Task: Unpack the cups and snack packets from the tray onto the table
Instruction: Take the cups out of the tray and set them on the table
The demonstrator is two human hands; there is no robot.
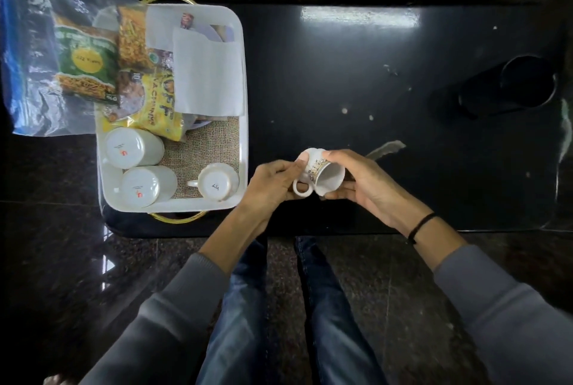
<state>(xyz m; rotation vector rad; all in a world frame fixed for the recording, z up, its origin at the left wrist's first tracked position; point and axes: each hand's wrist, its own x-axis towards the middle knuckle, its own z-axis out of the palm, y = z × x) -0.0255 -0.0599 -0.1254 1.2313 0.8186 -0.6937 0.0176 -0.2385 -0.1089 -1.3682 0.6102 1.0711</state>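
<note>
Both hands meet over the glossy black counter (356, 74), sharing one small white ceramic teacup with a gold patterned band (321, 175). The left hand (274, 184) pinches the cup at its base end and by its ring handle with curled fingers, while the right hand (362, 181) closes around the cup's body and rim from 3 o'clock; the cup lies tilted on its side, and whether it touches the counter cannot be told. At 9 o'clock from the cup sits the white rectangular tray with gold loop handles (243, 90), lined with brown burlap. Three more cups rest upside down in its near end: two tall white mugs (133, 149) side by side at the left, and a small white teacup with a gold-edged foot (217, 183) at the right. Toward 12 o'clock in the tray lie a folded white paper napkin (207, 74) and yellow snack packets (155, 105), with a green snack packet (86, 65) inside a clear plastic bag (34, 43) spilling over the tray's left edge.
</note>
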